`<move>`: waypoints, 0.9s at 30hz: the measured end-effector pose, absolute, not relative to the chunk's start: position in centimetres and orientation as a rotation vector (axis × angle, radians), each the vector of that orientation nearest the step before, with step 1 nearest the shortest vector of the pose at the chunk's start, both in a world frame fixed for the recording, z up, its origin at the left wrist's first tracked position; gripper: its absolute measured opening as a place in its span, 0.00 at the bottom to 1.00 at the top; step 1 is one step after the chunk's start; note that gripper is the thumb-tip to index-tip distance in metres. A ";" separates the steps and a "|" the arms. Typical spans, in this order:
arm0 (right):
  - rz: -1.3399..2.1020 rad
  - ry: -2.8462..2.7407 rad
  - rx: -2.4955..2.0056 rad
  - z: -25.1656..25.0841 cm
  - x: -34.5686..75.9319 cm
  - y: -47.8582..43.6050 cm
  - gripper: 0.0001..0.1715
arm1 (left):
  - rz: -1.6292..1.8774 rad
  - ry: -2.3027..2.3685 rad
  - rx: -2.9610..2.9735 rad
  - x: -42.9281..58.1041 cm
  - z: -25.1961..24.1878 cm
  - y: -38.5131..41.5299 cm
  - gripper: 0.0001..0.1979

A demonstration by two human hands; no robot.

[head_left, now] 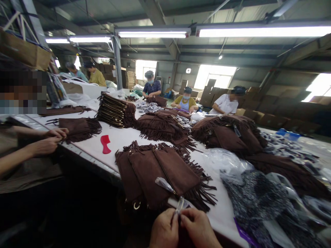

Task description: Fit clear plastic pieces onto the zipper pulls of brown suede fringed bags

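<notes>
My left hand (pixel 164 228) and my right hand (pixel 198 227) meet at the table's near edge, fingers pinched together. Between them is a small clear plastic wrap (pixel 181 205); what it covers, if anything, I cannot make out. Just beyond my fingers, several brown fringed pouches (pixel 178 170) lie overlapped like a fan, fringe pointing right and away. A second wrapped piece (pixel 164 184) rests on the pouches near a zipper end. A gold-coloured ring (pixel 137 205) shows at the lower left pouch corner.
A red piece (pixel 105 144) lies on the white tabletop (pixel 90 151). Brown fringed bags (pixel 224 134) are heaped beyond, beside a neat pouch stack (pixel 112 110). At left, a co-worker's hands (pixel 51 141) handle another pouch (pixel 77 129). Speckled grey fabric (pixel 261 196) and plastic bags (pixel 227 160) lie right.
</notes>
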State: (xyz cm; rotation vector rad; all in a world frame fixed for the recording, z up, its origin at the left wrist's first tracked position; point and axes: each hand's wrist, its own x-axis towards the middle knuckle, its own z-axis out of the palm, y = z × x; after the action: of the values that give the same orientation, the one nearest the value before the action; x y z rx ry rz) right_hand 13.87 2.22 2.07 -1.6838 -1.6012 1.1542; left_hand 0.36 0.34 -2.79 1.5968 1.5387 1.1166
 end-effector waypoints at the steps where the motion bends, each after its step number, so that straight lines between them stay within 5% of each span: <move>1: 1.140 -1.587 -1.690 1.7 13.9 2.1 0.12 | 1.103 1.526 1.534 0.4 -2.5 0.3 0.16; 9: 1.111 -1.362 -1.707 -1.2 13.7 1.6 0.03 | 1.026 1.480 1.188 0.7 -1.1 -0.2 0.16; 27: 1.191 -1.274 -1.611 -1.1 13.3 1.0 0.02 | 1.062 1.243 0.749 0.9 -1.1 -0.3 0.33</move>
State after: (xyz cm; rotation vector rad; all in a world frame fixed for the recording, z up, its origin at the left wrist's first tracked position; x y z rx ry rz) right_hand 13.30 0.98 -1.06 -1.6105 -1.2744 1.1908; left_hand 0.92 -0.32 -1.06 0.7488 1.2426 1.0619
